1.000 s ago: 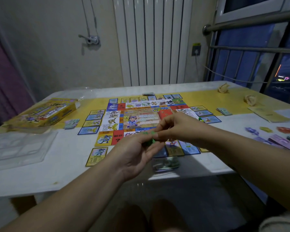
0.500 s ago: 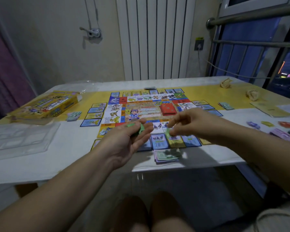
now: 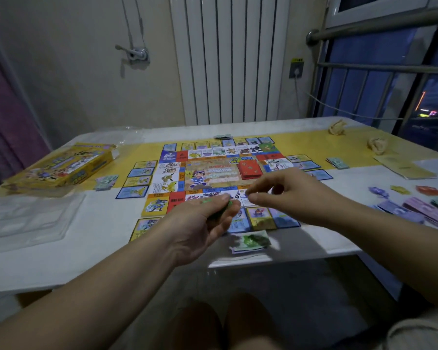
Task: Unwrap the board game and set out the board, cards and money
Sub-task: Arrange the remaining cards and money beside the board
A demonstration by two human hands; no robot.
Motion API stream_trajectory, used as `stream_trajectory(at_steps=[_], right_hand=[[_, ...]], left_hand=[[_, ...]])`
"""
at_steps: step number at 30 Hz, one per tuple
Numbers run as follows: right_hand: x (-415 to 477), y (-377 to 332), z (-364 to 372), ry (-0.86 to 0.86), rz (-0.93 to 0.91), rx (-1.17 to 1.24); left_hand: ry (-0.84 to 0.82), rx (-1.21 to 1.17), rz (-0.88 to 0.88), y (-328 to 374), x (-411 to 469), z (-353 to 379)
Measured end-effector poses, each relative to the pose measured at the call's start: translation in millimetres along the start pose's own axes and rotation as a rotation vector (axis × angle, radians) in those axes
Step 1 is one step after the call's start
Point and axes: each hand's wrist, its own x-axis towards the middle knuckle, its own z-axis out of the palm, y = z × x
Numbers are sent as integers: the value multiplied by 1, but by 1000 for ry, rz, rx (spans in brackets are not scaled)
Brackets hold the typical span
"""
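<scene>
Head view shows a thin bundle of green notes (image 3: pixel 219 207) gripped in the left hand (image 3: pixel 197 228), with the fingers curled round it and the thumb on top. Just right of those fingertips the right hand (image 3: pixel 291 195) hovers with thumb and forefinger drawn close together. The blur there hides whether a note sits between them, so I cannot tell. Nearer than both sets of fingers, a small pile of green notes (image 3: pixel 250 241) lies on the table (image 3: pixel 276 258), close to its front edge. Beyond the fingertips spreads the board (image 3: pixel 213 173), ringed with cards (image 3: pixel 259 218). The risk, as I judge it, is that a brushing forearm could sweep notes off that edge. A loose pinch could also peel off two notes at once.
</scene>
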Motion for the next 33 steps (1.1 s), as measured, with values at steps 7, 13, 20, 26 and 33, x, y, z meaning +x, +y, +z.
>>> stream_trajectory(at_steps=[7,13,20,26,33], right_hand=[[18,11,-32,66,24,208],[40,47,-69,221,42,165],[71,102,-97,360,110,17],[92,144,-130,517,260,266],[102,233,-142,333,577,-89]], left_hand=[[-104,-75,-59,15,29,58],[-136,-159,-111,24,72,109],[-116,-100,-130,20,132,158],[-154,-133,-150,27,172,180],[-158,-189,-187,31,191,170]])
